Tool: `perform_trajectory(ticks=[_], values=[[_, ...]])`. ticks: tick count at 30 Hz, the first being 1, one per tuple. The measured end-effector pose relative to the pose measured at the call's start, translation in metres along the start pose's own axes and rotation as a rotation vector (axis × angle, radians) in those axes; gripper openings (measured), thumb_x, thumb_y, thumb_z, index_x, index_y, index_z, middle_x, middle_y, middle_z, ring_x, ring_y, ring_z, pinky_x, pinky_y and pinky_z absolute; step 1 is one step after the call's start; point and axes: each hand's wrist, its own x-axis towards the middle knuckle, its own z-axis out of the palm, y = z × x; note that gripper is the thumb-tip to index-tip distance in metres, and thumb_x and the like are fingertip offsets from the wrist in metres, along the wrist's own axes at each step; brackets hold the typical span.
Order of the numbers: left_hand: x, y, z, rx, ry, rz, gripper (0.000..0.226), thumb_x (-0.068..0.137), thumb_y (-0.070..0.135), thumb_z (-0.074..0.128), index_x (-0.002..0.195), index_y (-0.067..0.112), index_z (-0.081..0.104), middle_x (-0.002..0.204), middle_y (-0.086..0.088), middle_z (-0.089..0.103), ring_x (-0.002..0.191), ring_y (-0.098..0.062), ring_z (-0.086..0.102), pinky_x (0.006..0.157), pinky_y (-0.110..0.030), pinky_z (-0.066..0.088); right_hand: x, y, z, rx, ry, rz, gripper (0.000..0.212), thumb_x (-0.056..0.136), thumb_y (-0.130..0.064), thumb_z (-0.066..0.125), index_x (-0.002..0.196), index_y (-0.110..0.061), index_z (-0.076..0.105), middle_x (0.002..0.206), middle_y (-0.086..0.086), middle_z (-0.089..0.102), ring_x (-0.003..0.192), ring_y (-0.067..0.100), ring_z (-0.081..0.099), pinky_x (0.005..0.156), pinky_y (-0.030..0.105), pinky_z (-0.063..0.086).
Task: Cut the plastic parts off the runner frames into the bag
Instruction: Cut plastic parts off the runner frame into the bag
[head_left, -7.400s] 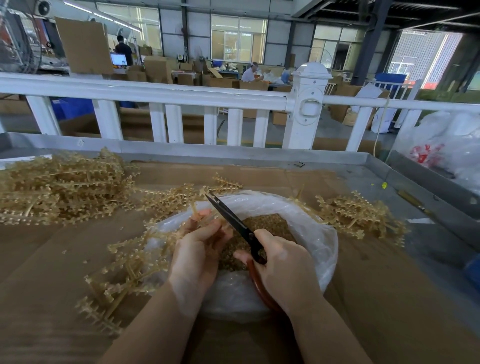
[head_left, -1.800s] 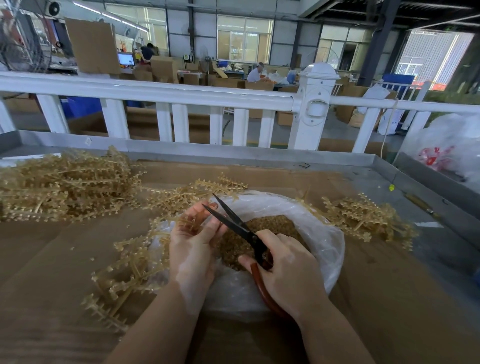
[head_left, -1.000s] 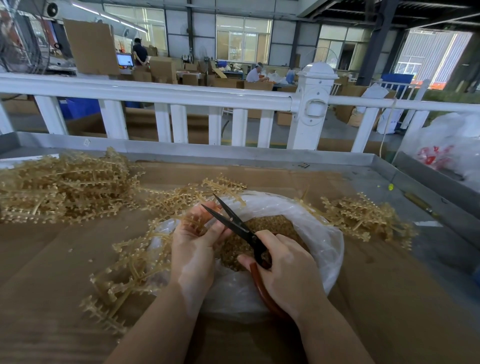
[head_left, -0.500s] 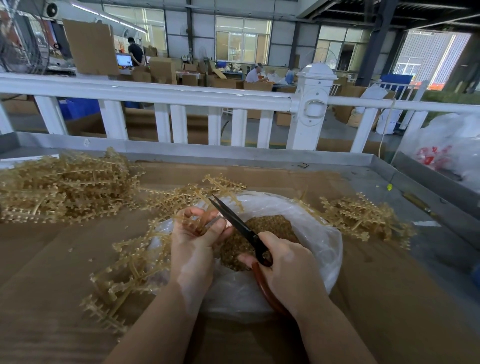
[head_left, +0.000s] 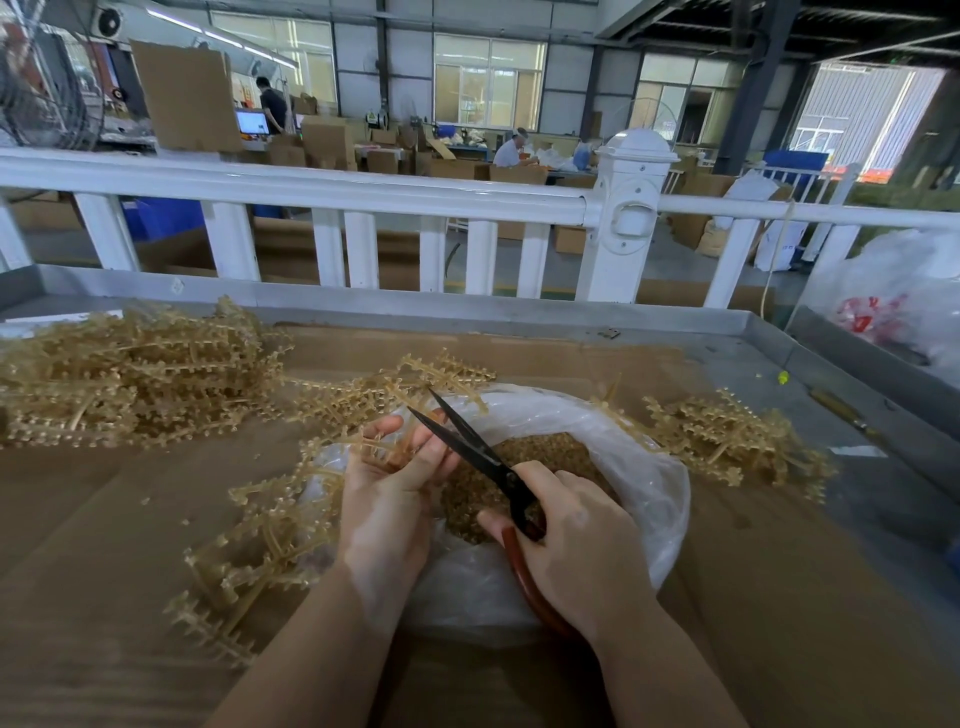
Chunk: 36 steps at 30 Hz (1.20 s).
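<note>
The left hand is pinching a tan runner frame between thumb and curled fingers, holding its upper end over the near-left rim of the clear plastic bag, while the rest of the frame is trailing off toward 8 o'clock across the brown cardboard sheet covering the bench. The right hand is gripping the red handles of the scissors, fingers curled round them; the black blades are pointing toward 11 o'clock and standing parted, their tips just above the left hand's fingertips and beside the held frame. The bag is lying open at the middle of the bench, and a heap of small tan cut parts is sitting inside it, directly beneath the blades. A big pile of runner frames is lying at 10 o'clock from the bag, with a few loose frames reaching from it to the bag's far rim. A smaller pile of frames is lying at 2 o'clock, touching the bag's right edge. A white railing is running across behind the bench, and a white bag with red print is sitting at the far right.
</note>
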Motion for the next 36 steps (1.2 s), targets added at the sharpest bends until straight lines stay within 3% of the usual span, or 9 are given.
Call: perform_trajectory(ticks=[6, 11, 16, 21, 26, 31, 33, 36], values=[[-0.0015, 0.0005, 0.0012, 0.029, -0.016, -0.006, 0.038, 0.083, -0.018, 0.052, 0.096, 0.017, 0.054, 0.079, -0.005, 0.070, 0.069, -0.013, 0.070, 0.058, -0.020, 0.056, -0.0001, -0.0012, -0.0003, -0.014, -0.001, 0.014, 0.040, 0.082, -0.060, 0.048, 0.099, -0.027, 0.062, 0.076, -0.010, 0.062, 0.073, 0.011, 0.059, 0.063, 0.020, 0.045], [-0.0029, -0.0002, 0.0022, 0.085, -0.049, -0.007, 0.037, 0.082, -0.017, 0.053, 0.097, 0.017, 0.053, 0.086, -0.009, 0.068, 0.072, -0.013, 0.070, 0.062, -0.021, 0.056, 0.0012, -0.0019, -0.0018, 0.022, -0.030, 0.015, 0.041, 0.082, -0.061, 0.047, 0.099, -0.027, 0.062, 0.076, -0.011, 0.063, 0.073, 0.009, 0.059, 0.064, 0.021, 0.048], [-0.0041, -0.0006, 0.0020, 0.104, -0.089, 0.005, 0.037, 0.081, -0.017, 0.054, 0.096, 0.017, 0.052, 0.079, -0.004, 0.071, 0.074, -0.013, 0.069, 0.063, -0.021, 0.056, 0.0022, -0.0015, -0.0049, 0.049, -0.029, 0.005, 0.033, 0.083, -0.053, 0.060, 0.096, -0.022, 0.064, 0.072, -0.010, 0.062, 0.066, 0.008, 0.058, 0.059, 0.020, 0.046], [-0.0029, -0.0002, 0.0020, 0.097, -0.092, -0.006, 0.035, 0.081, -0.017, 0.054, 0.091, 0.017, 0.055, 0.077, -0.002, 0.071, 0.072, -0.012, 0.069, 0.061, -0.020, 0.055, 0.0026, -0.0013, -0.0063, 0.054, -0.040, 0.008, 0.034, 0.083, -0.053, 0.061, 0.095, -0.022, 0.065, 0.072, -0.009, 0.064, 0.064, 0.009, 0.059, 0.058, 0.020, 0.047], [-0.0017, -0.0009, 0.0008, 0.107, -0.063, -0.014, 0.037, 0.080, -0.016, 0.056, 0.099, 0.016, 0.061, 0.079, -0.001, 0.069, 0.072, -0.012, 0.069, 0.061, -0.021, 0.056, 0.0020, -0.0010, -0.0053, 0.053, -0.030, 0.010, 0.036, 0.082, -0.056, 0.059, 0.093, -0.022, 0.064, 0.069, -0.009, 0.063, 0.062, 0.009, 0.058, 0.056, 0.021, 0.047], [0.0008, 0.0003, -0.0013, 0.090, -0.040, -0.079, 0.031, 0.071, 0.010, 0.066, 0.102, 0.011, 0.067, 0.087, -0.005, 0.071, 0.076, -0.016, 0.066, 0.070, -0.027, 0.057, 0.0009, -0.0019, -0.0051, -0.004, 0.002, 0.020, 0.032, 0.078, -0.051, 0.069, 0.093, -0.023, 0.066, 0.066, -0.010, 0.063, 0.059, 0.007, 0.058, 0.054, 0.011, 0.034], [0.0011, 0.0002, -0.0018, 0.099, -0.047, -0.094, 0.024, 0.070, 0.011, 0.067, 0.094, 0.009, 0.068, 0.084, -0.006, 0.071, 0.072, -0.015, 0.067, 0.066, -0.024, 0.058, 0.0007, -0.0015, -0.0055, -0.005, 0.012, 0.023, 0.031, 0.077, -0.050, 0.071, 0.092, -0.023, 0.066, 0.066, -0.010, 0.063, 0.059, 0.006, 0.057, 0.055, 0.005, 0.028], [0.0012, -0.0010, -0.0020, 0.107, -0.045, -0.116, 0.023, 0.065, 0.007, 0.066, 0.088, 0.005, 0.066, 0.079, -0.008, 0.071, 0.067, -0.014, 0.068, 0.060, -0.021, 0.057, 0.0003, -0.0014, -0.0056, 0.001, 0.005, 0.012, 0.030, 0.079, -0.051, 0.068, 0.093, -0.024, 0.065, 0.067, -0.011, 0.062, 0.059, 0.006, 0.056, 0.055, 0.010, 0.034]])
